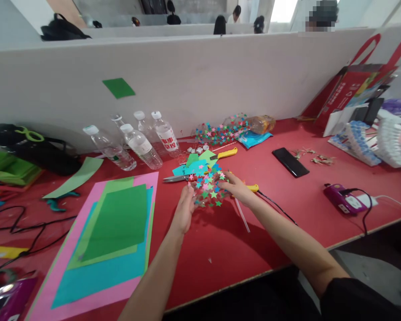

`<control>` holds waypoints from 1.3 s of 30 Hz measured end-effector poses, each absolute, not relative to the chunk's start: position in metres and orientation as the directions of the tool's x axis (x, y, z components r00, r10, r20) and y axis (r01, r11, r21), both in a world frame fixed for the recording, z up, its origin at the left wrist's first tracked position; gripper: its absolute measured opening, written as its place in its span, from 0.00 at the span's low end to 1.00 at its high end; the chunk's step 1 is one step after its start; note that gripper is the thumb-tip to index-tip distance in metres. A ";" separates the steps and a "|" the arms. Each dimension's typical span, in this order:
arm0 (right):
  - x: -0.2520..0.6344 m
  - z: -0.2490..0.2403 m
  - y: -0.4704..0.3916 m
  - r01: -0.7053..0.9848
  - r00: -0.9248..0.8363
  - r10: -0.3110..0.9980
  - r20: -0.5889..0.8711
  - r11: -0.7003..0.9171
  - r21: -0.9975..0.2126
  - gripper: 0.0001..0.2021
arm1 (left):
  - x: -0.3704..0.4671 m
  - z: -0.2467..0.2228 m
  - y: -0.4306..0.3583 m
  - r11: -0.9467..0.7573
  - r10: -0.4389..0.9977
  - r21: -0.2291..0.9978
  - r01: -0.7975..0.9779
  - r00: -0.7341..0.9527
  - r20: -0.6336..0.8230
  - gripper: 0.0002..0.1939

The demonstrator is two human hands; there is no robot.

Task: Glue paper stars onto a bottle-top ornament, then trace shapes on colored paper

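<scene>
A clear plastic piece, apparently part of a bottle, covered in colourful paper stars [207, 186], is held between my hands low over the red table. My left hand [185, 208] grips its left side, thumb up. On the opposite side, my right hand [238, 187] has its fingers curved against it. Just behind lie blue and green paper scraps [197, 167], the blades of a pair of scissors [176, 179] and a yellow-handled tool [227, 153]. Partly hidden by my right hand is a yellow handle with a black cord [253, 187]. A thin clear stick [243, 216] lies below.
Stacked coloured sheets [120, 223] cover the left side. Several clear bottles [143, 145] stand by the partition [200, 76], near a star-covered bottle [223, 130] lying down. A phone [290, 162] and a purple power strip [344, 199] are on the right.
</scene>
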State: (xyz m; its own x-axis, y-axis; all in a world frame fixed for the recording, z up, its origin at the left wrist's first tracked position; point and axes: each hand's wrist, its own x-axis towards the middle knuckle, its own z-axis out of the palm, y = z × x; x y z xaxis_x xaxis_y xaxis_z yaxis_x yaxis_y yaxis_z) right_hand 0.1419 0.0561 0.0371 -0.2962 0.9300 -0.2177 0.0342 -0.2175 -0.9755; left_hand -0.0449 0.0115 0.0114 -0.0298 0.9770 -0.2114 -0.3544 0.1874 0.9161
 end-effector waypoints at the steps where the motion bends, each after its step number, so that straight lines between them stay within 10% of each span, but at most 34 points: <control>1: 0.144 0.039 0.056 0.018 -0.298 0.926 -0.232 -0.237 -0.971 0.16 | -0.045 0.013 0.011 0.184 0.978 0.920 -0.345 -0.026 -0.205 0.30; 23: 0.164 0.049 0.092 -0.341 -0.181 0.940 -0.290 -0.337 -0.878 0.18 | -0.025 0.011 0.005 -0.151 0.983 0.961 -0.232 0.063 0.170 0.30; 39: 0.051 0.048 0.291 0.006 -0.058 0.998 0.017 0.017 -1.000 0.11 | -0.045 -0.045 -0.005 -0.367 0.927 0.875 0.315 0.048 0.372 0.27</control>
